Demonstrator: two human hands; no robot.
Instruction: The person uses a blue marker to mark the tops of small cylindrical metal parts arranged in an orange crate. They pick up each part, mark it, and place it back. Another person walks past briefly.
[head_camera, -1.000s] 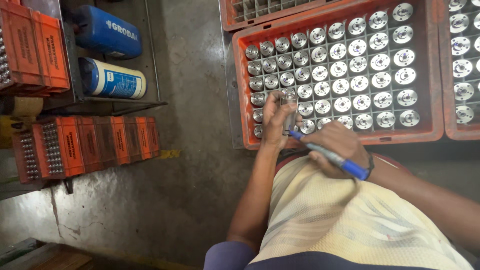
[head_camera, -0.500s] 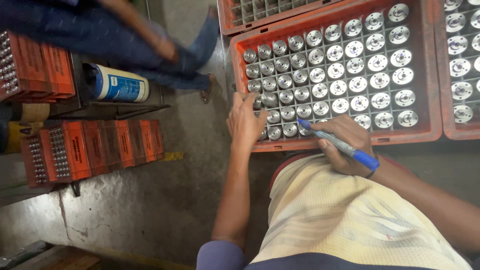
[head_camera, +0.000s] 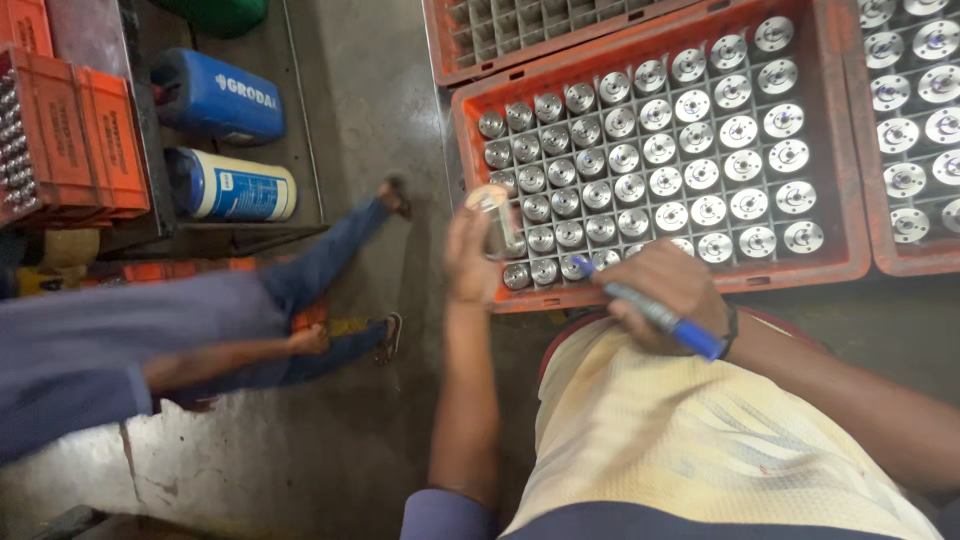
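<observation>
The left hand (head_camera: 470, 255) grips a metal part (head_camera: 496, 215) lifted above the crate (head_camera: 470, 110), at its 7 o'clock corner. The right hand (head_camera: 665, 295), at the part's 4 o'clock, is closed around a blue pen (head_camera: 655, 315).

Your crate (head_camera: 848, 262) of metal cylinders (head_camera: 690, 140) sits far right, another crate (head_camera: 940, 262) just right of it; two canisters (head_camera: 228, 140) on the shelf (head_camera: 305, 150) far left.
</observation>
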